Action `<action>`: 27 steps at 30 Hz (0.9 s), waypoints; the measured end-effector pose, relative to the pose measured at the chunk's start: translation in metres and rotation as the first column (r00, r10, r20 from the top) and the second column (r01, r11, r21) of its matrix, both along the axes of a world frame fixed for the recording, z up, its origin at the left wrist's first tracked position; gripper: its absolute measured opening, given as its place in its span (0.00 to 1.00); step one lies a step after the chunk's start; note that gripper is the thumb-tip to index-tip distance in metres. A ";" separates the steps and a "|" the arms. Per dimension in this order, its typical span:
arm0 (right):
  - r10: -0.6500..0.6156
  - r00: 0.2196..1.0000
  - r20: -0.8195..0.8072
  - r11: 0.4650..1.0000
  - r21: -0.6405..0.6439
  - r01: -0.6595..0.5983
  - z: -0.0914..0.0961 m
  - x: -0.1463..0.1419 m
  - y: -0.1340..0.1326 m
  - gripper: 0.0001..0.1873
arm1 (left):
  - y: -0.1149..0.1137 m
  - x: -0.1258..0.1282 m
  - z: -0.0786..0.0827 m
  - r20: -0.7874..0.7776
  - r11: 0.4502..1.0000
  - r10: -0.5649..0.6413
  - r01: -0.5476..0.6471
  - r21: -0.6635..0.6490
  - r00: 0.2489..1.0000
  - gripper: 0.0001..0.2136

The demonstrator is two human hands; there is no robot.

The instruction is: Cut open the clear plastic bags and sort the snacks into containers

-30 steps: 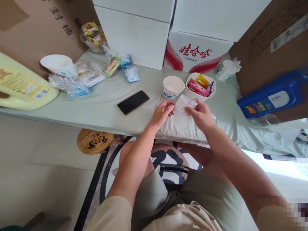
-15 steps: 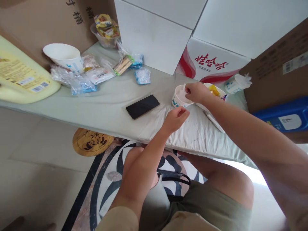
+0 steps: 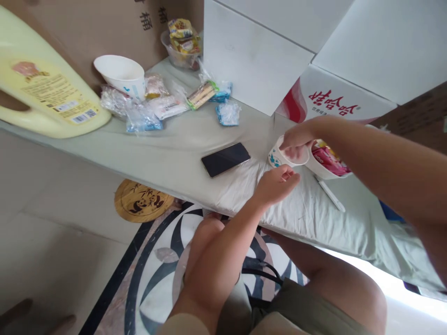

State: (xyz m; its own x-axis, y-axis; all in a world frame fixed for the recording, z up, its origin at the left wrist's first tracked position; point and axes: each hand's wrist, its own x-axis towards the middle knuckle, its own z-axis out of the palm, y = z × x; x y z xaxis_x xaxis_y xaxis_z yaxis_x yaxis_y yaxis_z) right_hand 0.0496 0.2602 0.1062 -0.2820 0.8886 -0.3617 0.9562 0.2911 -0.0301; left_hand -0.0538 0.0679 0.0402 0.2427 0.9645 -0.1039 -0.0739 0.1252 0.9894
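My right hand [image 3: 298,137] reaches down into a white paper bowl [image 3: 274,156] with a blue-green print. Its fingers look apart inside the bowl; their tips are partly hidden and blurred. Just in front of the bowl is my left hand [image 3: 278,184], its fingers loosely curled with nothing visible in them. A second white bowl [image 3: 319,169], holding pink and yellow packets [image 3: 330,159], stands to the right, partly behind my right forearm. Left of the bowls a dark-screened phone [image 3: 226,159] lies flat on the cloth.
On the covered table [image 3: 167,158], a yellow jug [image 3: 59,93], a tilted paper bucket [image 3: 120,74] and wrapped packets [image 3: 167,107] are at the left. A clear tub of snacks [image 3: 181,49] is behind. White boxes [image 3: 254,56] line the back. A white strip-like item [image 3: 331,195] lies right.
The view has shifted, so things on the table appear farther right. My right hand has moved from the bowl's rim deeper into it. My left hand stays in front, curled.
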 end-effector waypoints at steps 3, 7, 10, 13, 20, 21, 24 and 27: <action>0.091 0.972 0.215 0.995 0.010 -0.096 0.025 -0.035 0.011 0.09 | 0.001 -0.006 0.003 -0.038 1.000 -0.024 0.023 -0.021 0.999 0.11; 0.242 0.970 -0.004 0.936 0.266 -0.232 0.001 -0.097 0.009 0.27 | 0.003 -0.009 0.006 -0.071 0.999 -0.045 0.043 -0.027 0.997 0.12; 0.333 0.943 -0.022 0.920 0.225 -0.320 -0.037 -0.135 0.011 0.42 | 0.003 -0.011 0.008 -0.084 0.998 -0.069 0.069 -0.005 0.994 0.11; 0.344 0.937 -0.064 0.927 0.182 -0.328 -0.065 -0.158 0.022 0.45 | 0.002 -0.014 0.006 -0.189 0.996 -0.081 0.071 -0.059 0.979 0.09; 0.250 0.950 -0.185 0.952 0.225 -0.206 -0.074 -0.153 0.031 0.33 | 0.005 -0.016 -0.003 -0.210 0.999 -0.027 0.017 -0.052 0.977 0.11; 0.250 0.948 -0.195 0.951 0.234 -0.203 -0.071 -0.148 0.027 0.32 | 0.005 -0.016 -0.004 -0.181 0.999 -0.033 0.029 -0.027 0.983 0.09; 0.303 0.914 -0.270 0.925 0.313 -0.214 -0.052 -0.126 -0.003 0.29 | 0.003 -0.016 -0.006 -0.142 0.999 -0.020 0.025 0.033 0.990 0.05; 0.353 0.878 -0.323 0.871 0.458 -0.181 -0.025 -0.085 -0.058 0.27 | 0.002 -0.020 -0.008 -0.197 0.999 0.026 -0.016 0.052 0.980 0.04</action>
